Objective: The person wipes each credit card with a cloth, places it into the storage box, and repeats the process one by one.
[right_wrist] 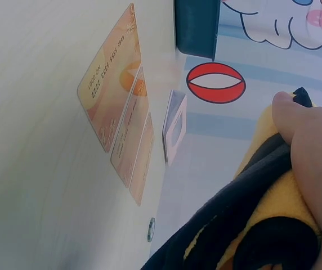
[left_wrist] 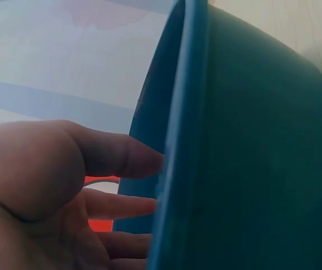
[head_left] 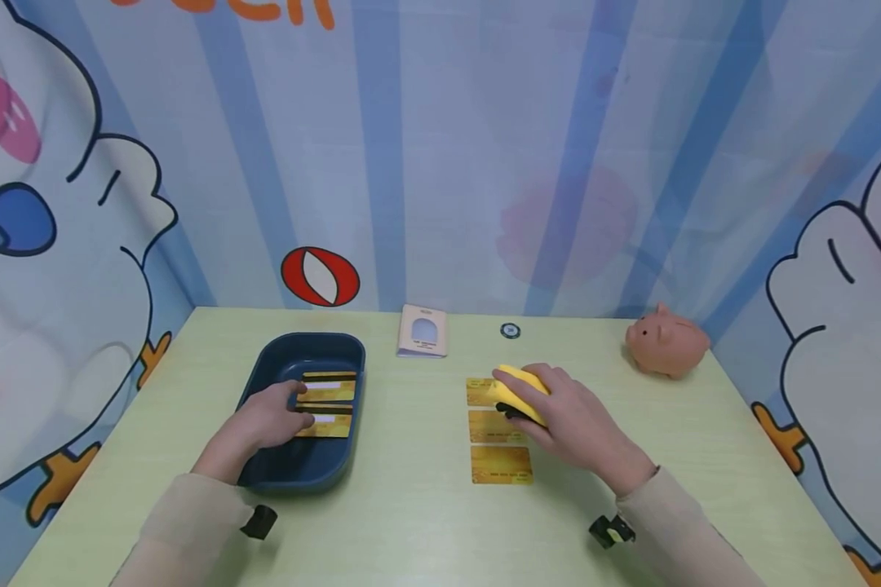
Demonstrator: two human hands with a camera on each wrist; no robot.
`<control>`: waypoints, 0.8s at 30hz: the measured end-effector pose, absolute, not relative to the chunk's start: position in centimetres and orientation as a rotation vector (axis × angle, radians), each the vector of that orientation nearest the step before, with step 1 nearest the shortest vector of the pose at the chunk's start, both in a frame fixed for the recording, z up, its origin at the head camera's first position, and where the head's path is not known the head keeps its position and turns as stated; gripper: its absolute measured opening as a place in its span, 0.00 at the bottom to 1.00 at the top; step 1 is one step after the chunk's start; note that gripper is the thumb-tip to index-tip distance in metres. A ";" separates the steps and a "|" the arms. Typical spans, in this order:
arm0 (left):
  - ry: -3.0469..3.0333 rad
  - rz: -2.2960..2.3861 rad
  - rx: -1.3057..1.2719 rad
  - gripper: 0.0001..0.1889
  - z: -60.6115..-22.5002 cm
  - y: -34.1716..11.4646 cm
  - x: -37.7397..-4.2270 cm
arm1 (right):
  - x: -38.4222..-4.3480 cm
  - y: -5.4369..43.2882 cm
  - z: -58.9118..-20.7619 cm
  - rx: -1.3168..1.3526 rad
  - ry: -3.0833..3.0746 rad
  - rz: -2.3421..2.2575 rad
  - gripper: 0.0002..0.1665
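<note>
My left hand [head_left: 270, 416] reaches over the side of a dark blue tray [head_left: 282, 466], thumb and fingers spread and fairly straight. Two gold bank cards [head_left: 338, 424] lie inside it, stripe side up, and the fingers are at their left edges; in the left wrist view the tray wall [left_wrist: 256, 146] hides the fingertips. My right hand [head_left: 573, 420] grips a soft yellow and black plush thing [head_left: 512, 391], held above the table. Under and beside it, several gold bank cards [head_left: 502, 466] form a column, numbers up; the right wrist view shows their faces [right_wrist: 107, 90].
Toward the back of the pale table [head_left: 411, 522] stand a light pink booklet [head_left: 422, 333], a small round chip [head_left: 510, 331] and, at the right, a pink piggy bank [head_left: 666, 344]. A striped cartoon cloth [head_left: 448, 163] rises behind the table's back edge.
</note>
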State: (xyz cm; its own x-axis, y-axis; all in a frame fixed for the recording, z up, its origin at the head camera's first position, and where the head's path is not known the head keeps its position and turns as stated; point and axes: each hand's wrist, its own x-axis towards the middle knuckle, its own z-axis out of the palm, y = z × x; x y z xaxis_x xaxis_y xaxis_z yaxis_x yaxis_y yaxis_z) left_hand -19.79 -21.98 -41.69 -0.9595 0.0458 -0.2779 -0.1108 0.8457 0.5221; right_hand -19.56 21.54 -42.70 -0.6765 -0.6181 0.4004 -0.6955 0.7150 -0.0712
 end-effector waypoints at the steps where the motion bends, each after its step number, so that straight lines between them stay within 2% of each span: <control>1: 2.747 0.792 -0.041 0.32 -41.7 -22.0 -19.8 | -19.6 21.6 -42.7 1.020 -2.575 0.313 0.43; 7: 2.826 0.822 -0.008 0.30 -41.7 -21.7 -19.7 | -19.6 22.2 -42.5 0.999 -2.599 0.327 0.44; 13: 3.010 1.122 0.076 0.23 -41.3 -20.0 -18.7 | -19.5 22.7 -42.2 0.983 -2.612 0.348 0.43; 19: 3.054 1.423 0.326 0.14 -40.9 -16.8 -17.4 | -19.6 22.9 -42.3 0.977 -2.613 0.339 0.41; 24: 2.984 1.436 0.526 0.12 -40.9 -13.3 -16.1 | -19.6 23.0 -42.2 0.977 -2.594 0.353 0.41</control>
